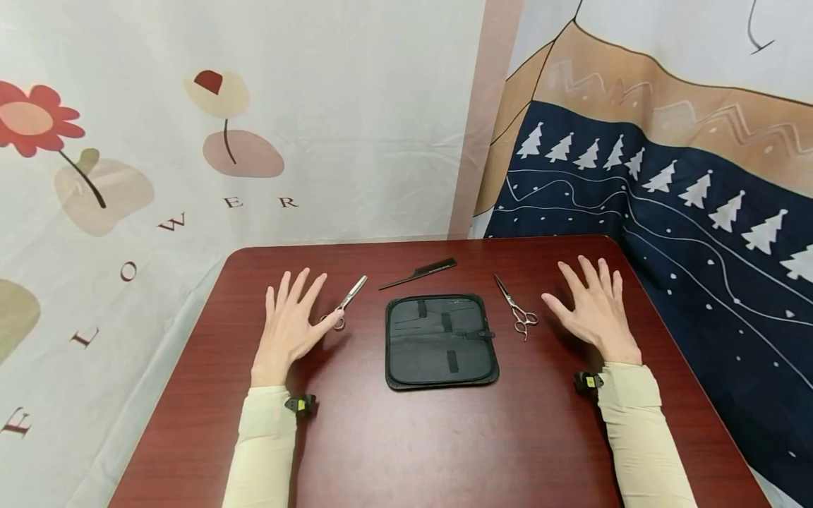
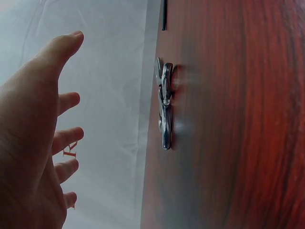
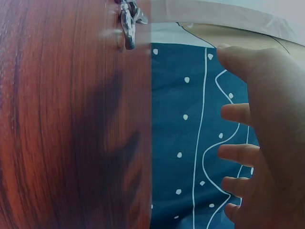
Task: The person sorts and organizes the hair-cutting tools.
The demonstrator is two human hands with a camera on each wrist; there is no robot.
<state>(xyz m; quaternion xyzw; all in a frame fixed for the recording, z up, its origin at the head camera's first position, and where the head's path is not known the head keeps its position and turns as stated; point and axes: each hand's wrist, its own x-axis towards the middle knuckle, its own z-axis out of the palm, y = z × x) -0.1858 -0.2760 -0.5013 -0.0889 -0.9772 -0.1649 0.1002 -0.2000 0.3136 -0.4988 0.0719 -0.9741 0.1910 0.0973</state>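
My left hand (image 1: pixel 290 326) is spread with straight fingers over the left of the table, holding nothing. Its thumb overlaps the finger rings of a pair of silver scissors (image 1: pixel 346 302) in the head view; the left wrist view shows those scissors (image 2: pixel 166 107) lying apart from the hand. On the right, my other hand (image 1: pixel 593 310) hovers with fingers fanned out, nothing in it. A second pair of scissors (image 1: pixel 516 309) lies to the left of that hand's thumb. Between the hands rests a black zip case (image 1: pixel 419 360) with small straps. Behind it lies a black tail comb (image 1: pixel 427 271).
The reddish-brown wooden table (image 1: pixel 406 451) has rounded back corners. A pale curtain (image 1: pixel 368 141) with flower prints hangs behind it. A navy cloth (image 1: pixel 699 247) with white trees runs along the right edge.
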